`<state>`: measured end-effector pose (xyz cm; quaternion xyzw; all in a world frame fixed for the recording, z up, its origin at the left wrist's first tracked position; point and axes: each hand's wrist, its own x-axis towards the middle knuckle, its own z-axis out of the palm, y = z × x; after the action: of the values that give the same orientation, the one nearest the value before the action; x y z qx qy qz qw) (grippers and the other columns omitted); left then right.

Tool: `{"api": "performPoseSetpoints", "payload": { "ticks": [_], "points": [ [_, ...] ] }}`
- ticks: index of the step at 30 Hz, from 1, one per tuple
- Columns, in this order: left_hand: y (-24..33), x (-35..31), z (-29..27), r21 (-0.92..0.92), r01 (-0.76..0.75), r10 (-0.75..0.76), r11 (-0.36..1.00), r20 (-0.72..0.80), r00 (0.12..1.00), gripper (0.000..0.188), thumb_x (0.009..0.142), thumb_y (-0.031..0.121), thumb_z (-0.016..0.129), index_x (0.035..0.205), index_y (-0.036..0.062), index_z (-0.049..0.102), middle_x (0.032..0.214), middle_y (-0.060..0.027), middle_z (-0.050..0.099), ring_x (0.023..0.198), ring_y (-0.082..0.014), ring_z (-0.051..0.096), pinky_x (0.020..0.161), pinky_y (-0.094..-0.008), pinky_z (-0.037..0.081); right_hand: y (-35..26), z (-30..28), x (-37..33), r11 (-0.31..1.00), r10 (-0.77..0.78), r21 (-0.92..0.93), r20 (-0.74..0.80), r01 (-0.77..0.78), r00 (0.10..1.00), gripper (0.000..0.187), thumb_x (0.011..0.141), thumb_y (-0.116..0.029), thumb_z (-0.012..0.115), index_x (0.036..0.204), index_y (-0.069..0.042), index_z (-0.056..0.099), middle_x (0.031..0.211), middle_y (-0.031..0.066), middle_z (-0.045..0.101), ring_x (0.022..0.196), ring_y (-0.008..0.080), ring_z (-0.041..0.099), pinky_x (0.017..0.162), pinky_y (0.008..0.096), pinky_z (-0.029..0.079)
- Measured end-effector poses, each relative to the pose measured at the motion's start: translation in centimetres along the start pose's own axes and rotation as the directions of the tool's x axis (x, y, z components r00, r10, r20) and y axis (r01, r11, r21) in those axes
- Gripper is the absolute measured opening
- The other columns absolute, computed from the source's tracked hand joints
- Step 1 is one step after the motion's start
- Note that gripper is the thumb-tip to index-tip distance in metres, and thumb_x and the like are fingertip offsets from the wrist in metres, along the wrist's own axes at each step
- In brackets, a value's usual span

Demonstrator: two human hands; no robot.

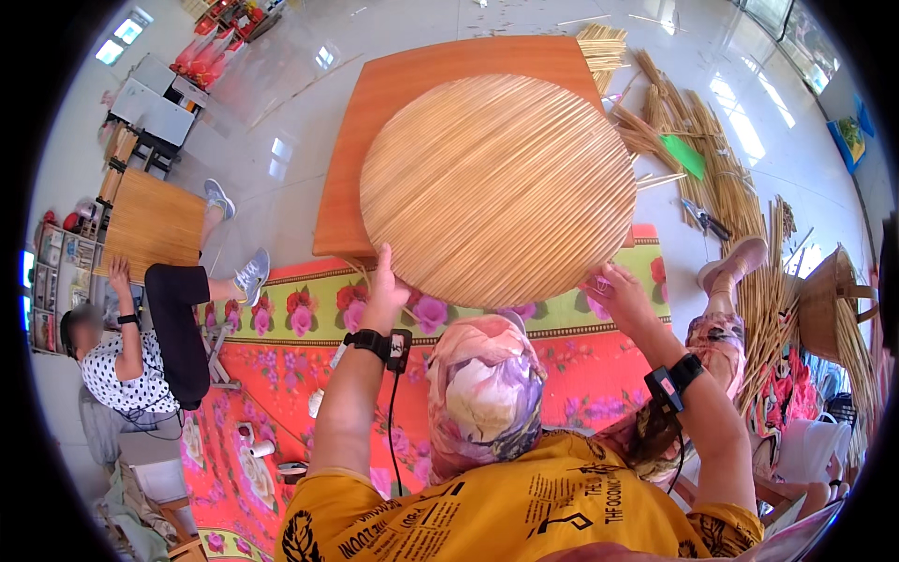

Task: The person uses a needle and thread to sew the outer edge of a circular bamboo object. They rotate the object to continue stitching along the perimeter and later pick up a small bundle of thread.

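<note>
A large round disc of straw-coloured stalks (496, 187), laid side by side in slanting rows, lies over an orange-brown wooden table (342, 206). Its near edge reaches past the table toward me. My left hand (386, 286) is closed on the disc's near left rim, its other fingertips hidden beneath. At the near right rim my right hand (620, 292) pinches the edge between thumb and fingers. Both wrists carry black straps with small boxes.
Bundles of stalks (716, 169), a green sheet (684, 155) and pruning shears (704, 219) lie on the floor at right, near a wicker basket (824, 304). A red floral cloth (309, 375) spreads below me. At left, another person handles a wooden board (150, 225).
</note>
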<state>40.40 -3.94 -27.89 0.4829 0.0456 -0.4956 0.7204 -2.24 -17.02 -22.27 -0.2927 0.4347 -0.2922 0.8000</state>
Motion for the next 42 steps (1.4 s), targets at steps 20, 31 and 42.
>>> {"api": "performPoseSetpoints", "payload": {
  "ticks": [20,31,42],
  "points": [
    [-1.3,-0.9,0.1,0.054,-0.123,0.130,0.991,-0.151,0.980,0.051,0.094,0.042,0.058,0.128,0.0051,0.050,0.121,-0.0112,0.058,0.104,-0.0276,0.059,0.087,-0.0466,0.051,-0.1,-0.3,1.0,0.976,-0.131,-0.200,-0.204,0.089,0.970,0.024,0.098,-0.021,0.053,0.086,-0.003,0.064,0.082,0.0044,0.066,0.071,0.0117,0.061,0.068,0.0253,0.052],
    [4.3,-24.9,14.2,0.341,-0.514,0.336,0.787,0.461,0.821,0.028,0.096,0.020,0.055,0.118,0.0017,0.055,0.102,-0.0078,0.063,0.075,-0.0140,0.066,0.061,-0.0232,0.052,-5.7,8.3,-19.1,0.785,-0.219,-0.535,0.231,0.312,0.948,0.031,0.099,-0.027,0.053,0.089,-0.001,0.066,0.065,0.0006,0.059,0.053,0.0074,0.054,0.049,0.0219,0.042],
    [-4.0,-35.2,18.2,0.568,-0.571,-0.470,0.592,0.819,0.328,0.021,0.090,0.010,0.065,0.109,0.0001,0.064,0.086,-0.0046,0.063,0.073,-0.0113,0.061,0.063,-0.0235,0.048,-4.5,7.3,-28.5,0.886,-0.255,-0.269,0.397,0.378,0.882,0.029,0.100,-0.022,0.053,0.096,0.003,0.066,0.070,0.0042,0.063,0.058,0.0087,0.059,0.052,0.0211,0.048]
  ]
}}
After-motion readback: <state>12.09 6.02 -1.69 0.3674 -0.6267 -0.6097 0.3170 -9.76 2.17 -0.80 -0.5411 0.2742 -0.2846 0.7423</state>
